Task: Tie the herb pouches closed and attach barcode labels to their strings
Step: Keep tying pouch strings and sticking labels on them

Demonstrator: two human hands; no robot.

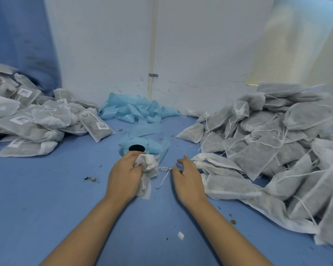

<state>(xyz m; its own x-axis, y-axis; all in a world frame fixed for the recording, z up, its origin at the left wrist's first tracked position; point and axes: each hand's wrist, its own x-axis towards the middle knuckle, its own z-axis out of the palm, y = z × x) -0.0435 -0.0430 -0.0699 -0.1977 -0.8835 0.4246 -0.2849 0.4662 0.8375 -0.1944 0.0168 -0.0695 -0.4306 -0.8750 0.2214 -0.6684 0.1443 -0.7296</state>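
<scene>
White non-woven fabric is bunching inside the left hand, which is gripping a herb pouch by its gathered neck, fingers curled tightly round it; the pouch's lower end is hanging down past the palm toward the blue desk. A thin white string is trailing from the pouch's neck across to the right hand, whose fingers are lying loosely spread over the string's end; whether they are pinching it cannot be told. Just beyond the left hand a roll of barcode labels is sitting on the desk, its dark core facing up and a printed label sticking out beside the gripped pouch. A loose heap of pale blue backing tape is spilling from the roll back to the white wall.

On the right, a large pile of unlabelled pouches is lying with strings dangling, its nearest pouches touching the right hand. On the left, well apart from both hands, another pile of labelled pouches is showing white barcode stickers. Small herb crumbs are dotting the desk near the left hand, and 1 white scrap is lying between the forearms.
</scene>
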